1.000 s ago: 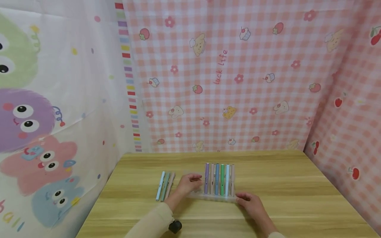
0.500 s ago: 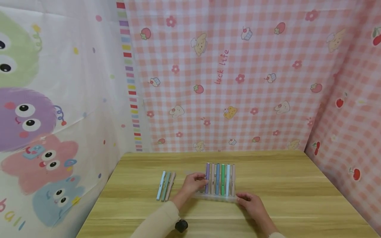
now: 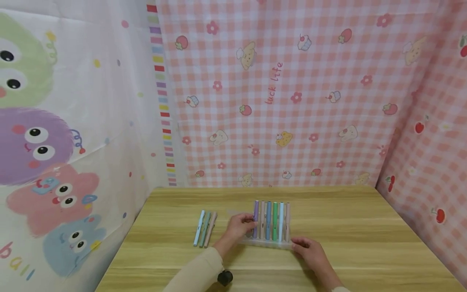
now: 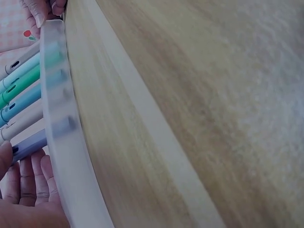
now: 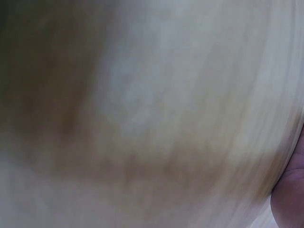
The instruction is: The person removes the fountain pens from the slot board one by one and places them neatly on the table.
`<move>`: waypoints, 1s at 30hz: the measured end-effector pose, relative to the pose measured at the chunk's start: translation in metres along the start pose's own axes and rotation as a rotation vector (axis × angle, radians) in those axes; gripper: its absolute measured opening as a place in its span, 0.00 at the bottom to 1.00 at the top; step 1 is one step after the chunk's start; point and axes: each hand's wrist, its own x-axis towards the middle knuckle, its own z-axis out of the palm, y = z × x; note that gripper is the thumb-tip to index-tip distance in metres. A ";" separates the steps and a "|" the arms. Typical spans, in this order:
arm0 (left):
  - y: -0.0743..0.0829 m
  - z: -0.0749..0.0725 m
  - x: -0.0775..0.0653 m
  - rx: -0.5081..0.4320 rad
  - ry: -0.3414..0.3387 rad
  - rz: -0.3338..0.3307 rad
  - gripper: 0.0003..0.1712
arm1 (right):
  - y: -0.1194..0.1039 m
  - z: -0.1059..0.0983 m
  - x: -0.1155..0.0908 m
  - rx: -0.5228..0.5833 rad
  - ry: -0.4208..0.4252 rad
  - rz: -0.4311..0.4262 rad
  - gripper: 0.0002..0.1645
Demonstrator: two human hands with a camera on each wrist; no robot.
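Observation:
A frosted clear pen holder (image 3: 269, 243) lies on the table with several capped pens side by side in it. Leftmost is a purple pen (image 3: 256, 217), pinched between the thumb and fingers of my left hand (image 3: 236, 229). In the left wrist view, the lower end of this purple pen (image 4: 35, 144) shows through the holder's translucent front strip (image 4: 71, 161). To its right stand a blue pen (image 3: 268, 221), a green pen (image 3: 275, 221) and a light blue pen (image 3: 281, 221), among pinkish-beige ones. My right hand (image 3: 310, 251) grips the holder's right end.
Left of the holder, three pens lie together on the wooden table (image 3: 164, 231): a light blue pen (image 3: 199, 228), a grey-green pen (image 3: 205, 229) and a beige-brown pen (image 3: 210, 229). Printed cloths hang behind and at both sides. A black object (image 3: 225, 278) sits at the left cuff.
My left hand has moved right, from the holder's left part onto the purple pen, and now pinches it. The right hand stays at the holder's right end.

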 end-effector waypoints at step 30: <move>0.044 -0.093 -0.001 0.059 0.140 0.034 0.13 | -0.001 -0.001 0.001 -0.035 -0.017 0.011 0.12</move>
